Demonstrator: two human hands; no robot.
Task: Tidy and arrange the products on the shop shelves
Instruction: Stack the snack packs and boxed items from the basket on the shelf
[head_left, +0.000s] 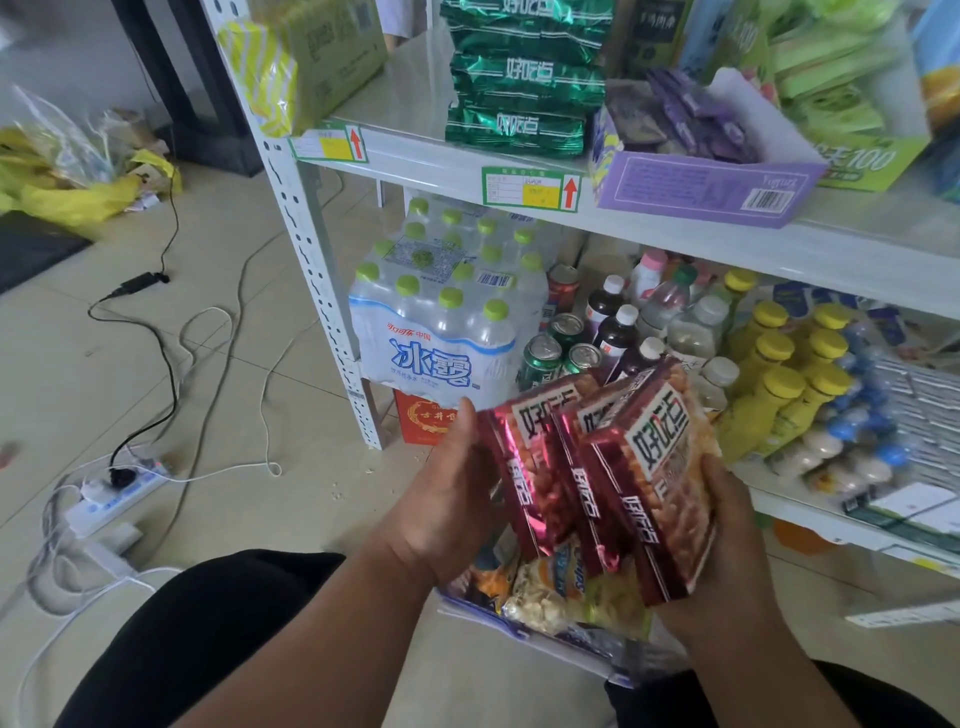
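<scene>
Three red snack packets (602, 483) are gripped between the left hand (447, 499) and right hand (727, 540), not yet shelved, with green packets (524, 78) already stacked above

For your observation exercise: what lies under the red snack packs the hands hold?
Under the red packs, held by the left hand and right hand, lie yellowish snack bags in a box. The packs hide the rest.
</scene>
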